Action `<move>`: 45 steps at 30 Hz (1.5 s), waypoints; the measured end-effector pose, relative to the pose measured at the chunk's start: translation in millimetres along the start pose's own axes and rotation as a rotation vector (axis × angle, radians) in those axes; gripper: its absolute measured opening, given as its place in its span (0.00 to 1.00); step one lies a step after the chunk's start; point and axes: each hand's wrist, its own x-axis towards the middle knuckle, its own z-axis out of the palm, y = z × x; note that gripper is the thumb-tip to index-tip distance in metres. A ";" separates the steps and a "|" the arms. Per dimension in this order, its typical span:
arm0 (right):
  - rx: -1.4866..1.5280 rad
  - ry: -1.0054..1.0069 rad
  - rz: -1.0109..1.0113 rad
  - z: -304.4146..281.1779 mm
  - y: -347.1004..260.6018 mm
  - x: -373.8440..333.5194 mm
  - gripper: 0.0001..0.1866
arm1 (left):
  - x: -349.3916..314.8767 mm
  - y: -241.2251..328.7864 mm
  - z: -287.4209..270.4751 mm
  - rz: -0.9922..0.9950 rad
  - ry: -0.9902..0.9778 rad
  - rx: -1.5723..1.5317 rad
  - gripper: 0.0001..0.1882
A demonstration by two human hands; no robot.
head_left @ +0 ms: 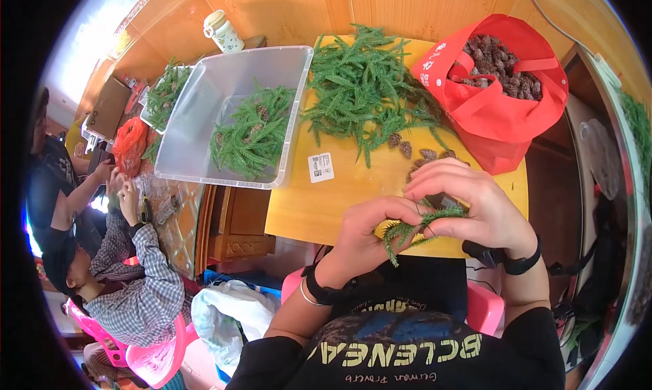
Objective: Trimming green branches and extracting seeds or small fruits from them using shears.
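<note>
Close in front of me, above the near edge of the yellow table (pixel 299 217), both my hands grip one green artificial pine sprig (pixel 435 217). My left hand (pixel 363 230) pinches its lower left end, where needles stick out below the fingers. The thumb and fingers of my right hand (pixel 485 203) close on the other end from the right. A dark brown shape shows between my hands behind the sprig; I cannot tell if it is held. Several loose pine cones (pixel 406 149) lie on the table just beyond. A pile of green pine sprigs (pixel 363 84) spreads behind them.
A red bag (pixel 502 128) full of pine cones stands at the table's right. On the left, a clear plastic bin (pixel 190 149) holds sprigs with cones. A white label (pixel 320 167) lies between. Two people work at the left table; a bottle (pixel 224 33) stands at the back.
</note>
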 end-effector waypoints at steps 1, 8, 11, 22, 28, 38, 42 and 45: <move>0.119 -0.062 0.036 -0.2 1.7 0.0 0.20 | 0.0 -1.2 0.9 -0.013 0.019 -0.026 0.13; 0.467 -0.071 0.153 3.4 7.8 -1.4 0.13 | 1.2 -0.5 0.6 -0.030 0.032 0.033 0.14; 0.647 -0.050 0.238 4.6 7.0 -2.7 0.11 | 1.0 -2.2 1.7 -0.012 0.042 0.043 0.15; 0.593 0.023 0.243 4.2 8.5 -4.0 0.07 | 6.4 -0.9 2.3 0.048 0.041 0.145 0.14; 0.432 0.152 0.250 12.2 -0.9 -5.4 0.04 | 3.5 -7.9 4.3 0.052 0.040 0.102 0.14; 0.221 0.222 0.133 19.9 2.9 -9.4 0.04 | -2.1 -16.7 7.0 0.027 0.059 -0.098 0.14; 0.192 0.194 0.111 15.3 5.7 -9.0 0.04 | -1.4 -17.5 9.2 0.002 0.101 -0.049 0.14; 0.111 0.232 0.097 16.2 8.0 -7.7 0.04 | 4.9 -17.1 7.8 0.064 0.113 0.114 0.13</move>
